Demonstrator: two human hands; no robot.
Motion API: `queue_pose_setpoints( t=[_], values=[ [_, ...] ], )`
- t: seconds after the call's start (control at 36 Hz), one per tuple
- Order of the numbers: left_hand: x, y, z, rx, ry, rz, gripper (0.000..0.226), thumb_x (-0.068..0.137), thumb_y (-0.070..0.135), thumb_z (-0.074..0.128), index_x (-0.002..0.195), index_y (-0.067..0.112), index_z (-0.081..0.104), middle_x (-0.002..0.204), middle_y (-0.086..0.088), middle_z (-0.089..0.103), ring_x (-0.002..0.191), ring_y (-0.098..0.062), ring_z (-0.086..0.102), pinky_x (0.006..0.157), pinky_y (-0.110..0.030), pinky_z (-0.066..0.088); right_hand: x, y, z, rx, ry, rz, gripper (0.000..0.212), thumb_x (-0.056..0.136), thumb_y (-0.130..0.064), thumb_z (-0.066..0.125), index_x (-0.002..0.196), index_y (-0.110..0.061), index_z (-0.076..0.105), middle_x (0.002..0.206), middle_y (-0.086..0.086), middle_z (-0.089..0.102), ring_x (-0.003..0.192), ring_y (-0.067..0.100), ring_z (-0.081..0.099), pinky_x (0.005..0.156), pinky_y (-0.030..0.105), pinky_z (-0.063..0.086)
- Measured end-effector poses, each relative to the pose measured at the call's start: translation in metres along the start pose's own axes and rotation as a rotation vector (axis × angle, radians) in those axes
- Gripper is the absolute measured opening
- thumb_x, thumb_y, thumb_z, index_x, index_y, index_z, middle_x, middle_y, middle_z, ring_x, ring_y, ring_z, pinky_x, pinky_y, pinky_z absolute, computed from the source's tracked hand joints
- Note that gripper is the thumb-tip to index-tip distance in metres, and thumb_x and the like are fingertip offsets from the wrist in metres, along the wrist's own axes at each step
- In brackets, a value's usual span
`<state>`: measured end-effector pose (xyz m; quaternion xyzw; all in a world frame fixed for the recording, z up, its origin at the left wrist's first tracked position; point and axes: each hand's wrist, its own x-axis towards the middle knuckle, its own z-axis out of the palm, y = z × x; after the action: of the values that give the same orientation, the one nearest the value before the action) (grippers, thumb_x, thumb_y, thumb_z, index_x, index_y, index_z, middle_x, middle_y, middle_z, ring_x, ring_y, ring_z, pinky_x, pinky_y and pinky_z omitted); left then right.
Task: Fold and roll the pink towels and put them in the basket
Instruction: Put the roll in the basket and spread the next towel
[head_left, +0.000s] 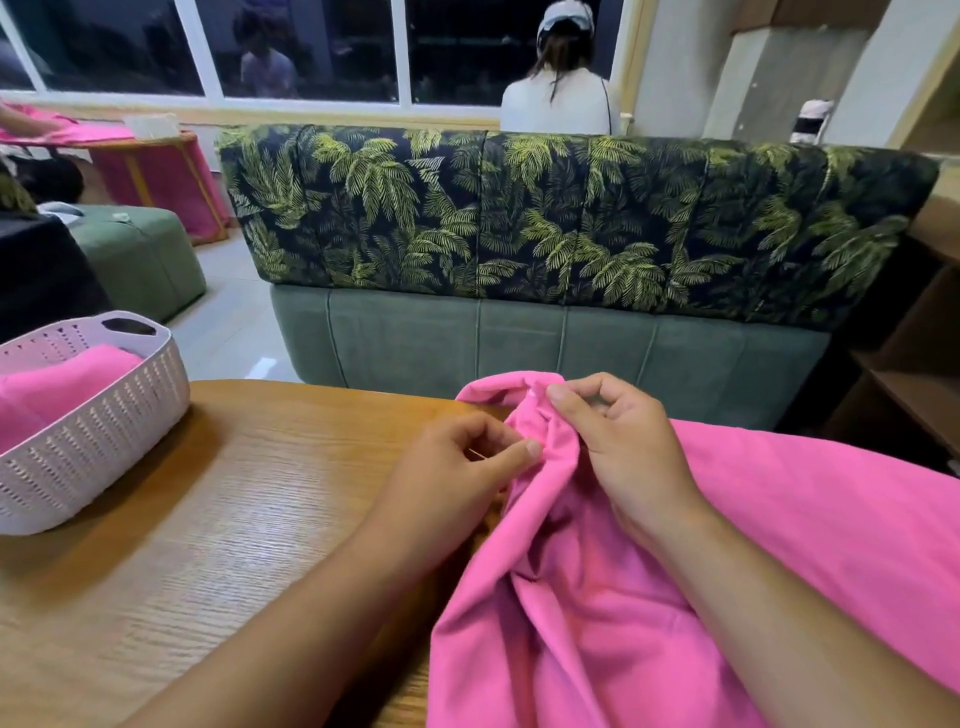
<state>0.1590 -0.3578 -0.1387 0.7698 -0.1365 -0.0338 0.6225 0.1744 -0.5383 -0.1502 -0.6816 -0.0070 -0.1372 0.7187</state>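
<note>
Pink towel (675, 597) bunched right of the basket (104, 441): our left hand (457, 473) and right hand (618, 441) each pinch it, and we should trace its edge to the corners.

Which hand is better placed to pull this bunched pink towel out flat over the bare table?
Probably the left hand: it pinches the bunched edge of the pink towel and has bare table beside it. The right hand pinches the same bunch, with heaped cloth on its side.
</note>
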Motion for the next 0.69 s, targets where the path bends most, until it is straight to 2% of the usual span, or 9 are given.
queue_pose_setpoints(
  t=[0.14, 0.19, 0.31, 0.42, 0.53, 0.69],
  values=[
    [0.002, -0.007, 0.004, 0.172, 0.17, 0.088, 0.019, 0.087, 0.031, 0.081, 0.082, 0.02, 0.066, 0.074, 0.003, 0.068, 0.063, -0.015, 0.063, 0.062, -0.032, 0.051, -0.001, 0.003, 0.003, -0.038, 0.048, -0.053, 0.021, 0.098, -0.023, 0.073, 0.083, -0.008, 0.075, 0.082, 0.012, 0.076, 0.073, 0.016, 0.065, 0.074, 0.036, 0.051],
    [0.003, -0.006, 0.006, 0.214, 0.152, 0.111, 0.015, 0.088, 0.03, 0.079, 0.081, 0.023, 0.069, 0.074, 0.004, 0.07, 0.062, -0.012, 0.062, 0.062, -0.03, 0.049, -0.003, 0.002, 0.005, -0.037, 0.052, -0.06, 0.023, 0.098, -0.023, 0.072, 0.082, -0.006, 0.075, 0.078, 0.008, 0.075, 0.071, 0.013, 0.063, 0.071, 0.031, 0.05],
    [0.002, -0.003, 0.007, 0.113, 0.113, 0.079, 0.015, 0.093, 0.025, 0.076, 0.08, 0.017, 0.072, 0.074, 0.003, 0.073, 0.061, -0.005, 0.061, 0.063, -0.024, 0.047, -0.005, 0.0, 0.007, -0.006, 0.05, -0.026, 0.026, 0.099, -0.023, 0.07, 0.082, -0.003, 0.074, 0.079, 0.013, 0.075, 0.072, 0.014, 0.062, 0.071, 0.032, 0.05],
    [0.005, -0.005, 0.004, 0.015, 0.131, 0.018, 0.015, 0.093, 0.029, 0.076, 0.087, 0.015, 0.074, 0.077, 0.004, 0.072, 0.065, -0.004, 0.059, 0.066, -0.025, 0.045, -0.007, -0.001, 0.01, -0.003, 0.02, -0.007, 0.026, 0.101, -0.021, 0.067, 0.088, -0.001, 0.074, 0.085, 0.016, 0.076, 0.074, 0.015, 0.065, 0.07, 0.03, 0.053],
    [0.006, -0.004, 0.001, -0.044, 0.159, 0.013, 0.016, 0.093, 0.029, 0.075, 0.088, 0.014, 0.074, 0.078, 0.003, 0.072, 0.065, -0.009, 0.059, 0.066, -0.033, 0.046, -0.01, -0.004, 0.013, 0.022, -0.009, 0.0, 0.027, 0.103, -0.017, 0.062, 0.095, 0.006, 0.072, 0.09, 0.018, 0.077, 0.073, 0.014, 0.067, 0.064, 0.022, 0.055],
    [0.009, -0.006, 0.001, -0.153, 0.172, -0.062, 0.025, 0.09, 0.034, 0.079, 0.095, 0.011, 0.069, 0.08, -0.004, 0.07, 0.07, -0.018, 0.06, 0.068, -0.043, 0.05, -0.014, -0.007, 0.016, 0.022, -0.045, 0.01, 0.025, 0.105, -0.013, 0.059, 0.099, 0.007, 0.072, 0.091, 0.016, 0.078, 0.073, 0.014, 0.07, 0.064, 0.022, 0.055]
  ],
)
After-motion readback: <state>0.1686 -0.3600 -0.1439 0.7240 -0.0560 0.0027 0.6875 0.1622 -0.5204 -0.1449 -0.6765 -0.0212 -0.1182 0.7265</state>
